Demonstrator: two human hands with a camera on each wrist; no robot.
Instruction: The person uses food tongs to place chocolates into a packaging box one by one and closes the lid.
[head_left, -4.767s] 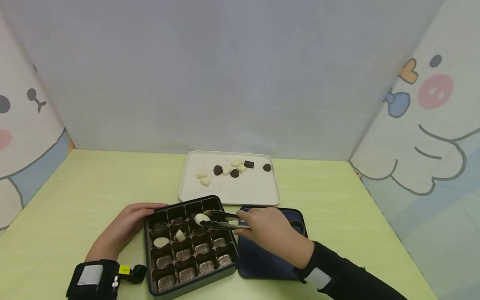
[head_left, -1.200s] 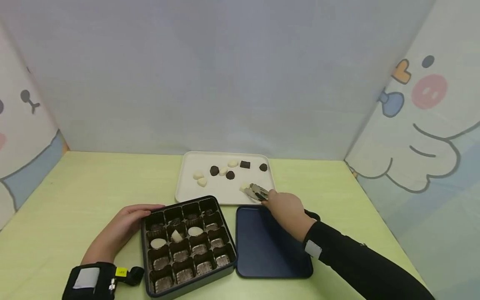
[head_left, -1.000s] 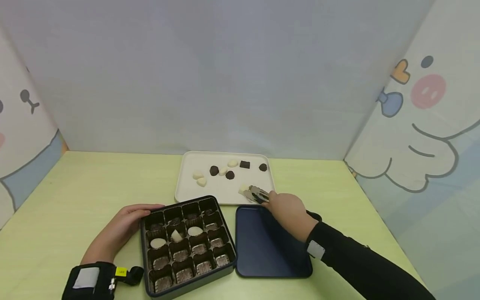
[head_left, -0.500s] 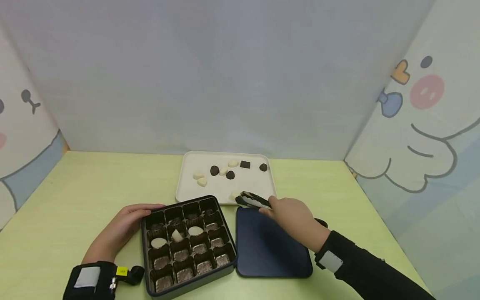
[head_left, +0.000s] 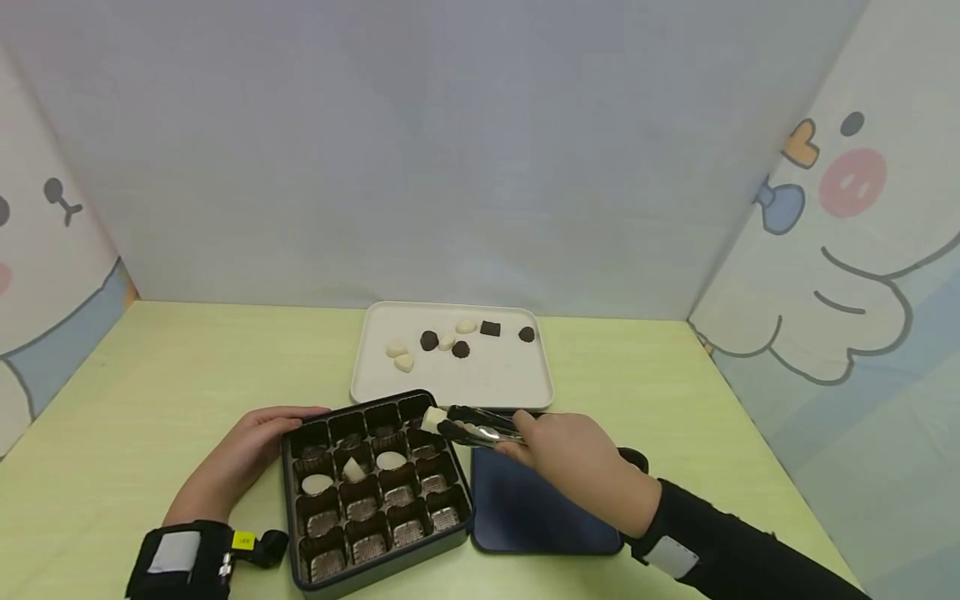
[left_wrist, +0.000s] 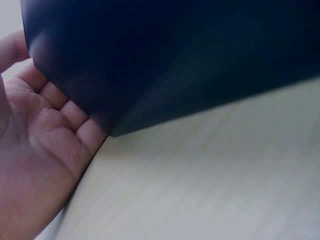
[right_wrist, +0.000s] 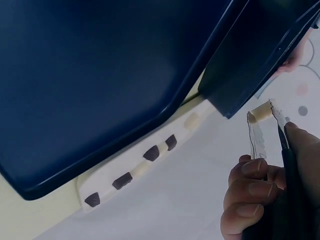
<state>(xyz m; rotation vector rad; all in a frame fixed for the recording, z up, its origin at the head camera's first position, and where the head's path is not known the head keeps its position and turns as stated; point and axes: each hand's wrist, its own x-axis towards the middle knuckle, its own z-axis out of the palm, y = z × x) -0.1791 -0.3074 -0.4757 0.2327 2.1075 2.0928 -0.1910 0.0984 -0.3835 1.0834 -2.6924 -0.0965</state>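
Observation:
My left hand [head_left: 238, 462] holds the back left corner of a dark compartment box [head_left: 390, 564]; the left wrist view shows its fingers [left_wrist: 75, 115] against the box's outer wall. My right hand [head_left: 581, 467] grips black-handled tongs [head_left: 483, 423], and their tips pinch a small cream chocolate [head_left: 432, 419]. This chocolate is above the box's right rim, near the back right corner. Inside the box lie two cream ovals [head_left: 317, 484] and a cream wedge [head_left: 353, 472]. Dark pieces seem to sit in some back compartments, hard to make out.
A white tray [head_left: 491, 382] behind the box bears several dark and cream chocolates. Right of the box lies a flat navy tray or lid [head_left: 547, 517], partly under my right arm. A pale wall [head_left: 450, 167] closes off the table's back edge.
The tongs first let go of a cream oval in the box, then took a cream chocolate from the white tray. My right hand has brought it left and nearer, over the box. The left hand stays.

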